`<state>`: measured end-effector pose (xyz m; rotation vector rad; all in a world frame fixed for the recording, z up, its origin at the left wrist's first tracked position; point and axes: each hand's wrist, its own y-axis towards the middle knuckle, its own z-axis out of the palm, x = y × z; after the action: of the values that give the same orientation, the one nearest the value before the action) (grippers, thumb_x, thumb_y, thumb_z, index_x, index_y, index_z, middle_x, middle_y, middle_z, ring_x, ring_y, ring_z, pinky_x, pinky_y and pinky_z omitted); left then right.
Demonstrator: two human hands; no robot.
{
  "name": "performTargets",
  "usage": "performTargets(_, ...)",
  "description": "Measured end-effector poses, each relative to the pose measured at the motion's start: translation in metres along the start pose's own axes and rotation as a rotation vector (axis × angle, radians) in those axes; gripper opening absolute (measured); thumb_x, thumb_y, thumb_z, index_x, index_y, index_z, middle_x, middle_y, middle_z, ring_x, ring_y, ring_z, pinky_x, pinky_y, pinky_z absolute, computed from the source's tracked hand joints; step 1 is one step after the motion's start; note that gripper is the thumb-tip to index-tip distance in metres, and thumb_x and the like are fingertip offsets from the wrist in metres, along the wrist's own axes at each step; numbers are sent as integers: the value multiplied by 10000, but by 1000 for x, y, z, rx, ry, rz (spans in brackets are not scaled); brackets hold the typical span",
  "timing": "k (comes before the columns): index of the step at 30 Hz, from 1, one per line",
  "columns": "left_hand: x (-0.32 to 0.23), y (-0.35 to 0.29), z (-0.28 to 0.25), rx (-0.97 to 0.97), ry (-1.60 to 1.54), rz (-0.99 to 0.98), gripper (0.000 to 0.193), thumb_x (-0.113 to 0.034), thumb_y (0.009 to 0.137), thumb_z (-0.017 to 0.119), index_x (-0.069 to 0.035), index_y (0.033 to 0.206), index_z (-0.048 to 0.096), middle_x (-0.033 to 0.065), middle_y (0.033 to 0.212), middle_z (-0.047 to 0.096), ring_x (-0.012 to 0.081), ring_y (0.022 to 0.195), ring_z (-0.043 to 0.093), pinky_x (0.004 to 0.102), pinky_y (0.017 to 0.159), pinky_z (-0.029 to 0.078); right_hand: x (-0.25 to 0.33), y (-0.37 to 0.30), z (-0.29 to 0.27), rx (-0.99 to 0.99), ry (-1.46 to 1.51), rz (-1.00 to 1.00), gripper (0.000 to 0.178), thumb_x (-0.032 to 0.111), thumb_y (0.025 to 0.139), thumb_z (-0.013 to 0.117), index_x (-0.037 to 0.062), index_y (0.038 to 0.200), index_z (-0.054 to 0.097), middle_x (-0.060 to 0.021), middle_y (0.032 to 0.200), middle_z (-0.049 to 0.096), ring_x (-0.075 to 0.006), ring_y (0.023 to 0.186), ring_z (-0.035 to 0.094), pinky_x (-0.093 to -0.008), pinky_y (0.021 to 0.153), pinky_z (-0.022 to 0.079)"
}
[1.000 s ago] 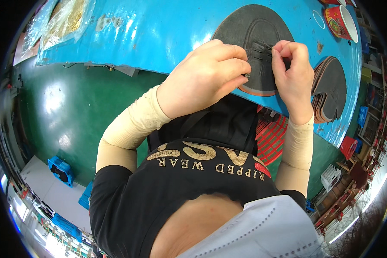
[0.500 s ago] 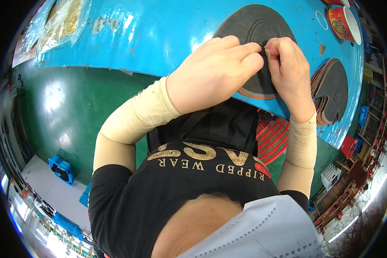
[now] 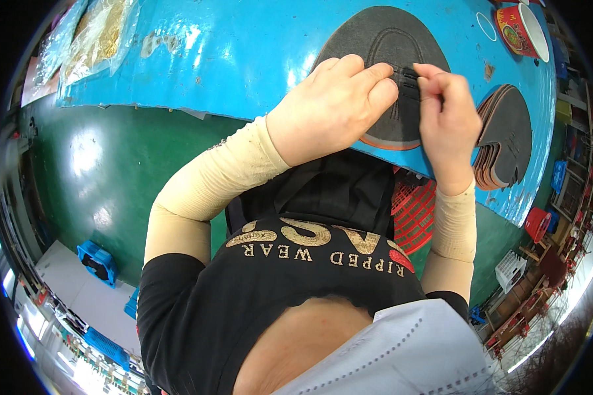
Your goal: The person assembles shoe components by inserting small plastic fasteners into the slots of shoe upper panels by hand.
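A dark grey shoe-upper piece (image 3: 385, 46) with stitched curved lines lies flat on the blue table (image 3: 244, 59). My left hand (image 3: 333, 108) rests on it, fingers curled, pinching a small black strip (image 3: 408, 82) at its middle. My right hand (image 3: 448, 115) pinches the same strip from the right side. Both hands meet over the piece, and the strip is mostly hidden by the fingertips. Beige sleeves cover both forearms.
A stack of similar dark pieces (image 3: 507, 138) sits at the table's right end. A red-and-white bowl (image 3: 524, 26) stands at the far right corner. Clear plastic bags (image 3: 99, 33) lie at the far left. A red basket (image 3: 415, 210) is under the table edge, green floor below.
Both hands have shifted slightly up and closed together over the middle of the grey piece, fingertips now meeting on the small black strip.
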<state>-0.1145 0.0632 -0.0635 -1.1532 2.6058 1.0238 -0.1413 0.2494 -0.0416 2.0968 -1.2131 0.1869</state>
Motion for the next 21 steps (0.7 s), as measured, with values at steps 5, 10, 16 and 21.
performTargets(5,0,2,-2,27,-42,-3,244,-48,729,616,-24,953,521,113,1089,591,217,706,516,325,686,451,-4,-4,7,69,0,-233,244,-114,638,557,52,811,507,-34,887,663,-247,842,575,-338,712,485)
performTargets(10,5,1,-3,20,-91,1,258,-27,742,621,-21,982,525,101,1062,600,237,700,511,343,687,452,11,-3,2,102,-261,-331,179,-8,675,607,90,792,513,7,895,665,-206,820,566,-342,672,448)
performTargets(16,10,2,1,-99,-360,-153,218,-52,819,606,-22,1033,580,90,962,632,246,775,595,327,711,488,-4,-13,10,-79,-23,-205,190,-40,697,593,101,789,504,6,904,680,-215,882,565,-339,762,426)
performTargets(21,9,1,-8,-297,-607,-484,142,-96,896,568,-29,1012,614,15,848,636,51,745,557,205,661,458,-9,-19,6,-254,156,160,138,41,807,605,27,900,505,-103,946,659,-292,925,563,-363,817,447)
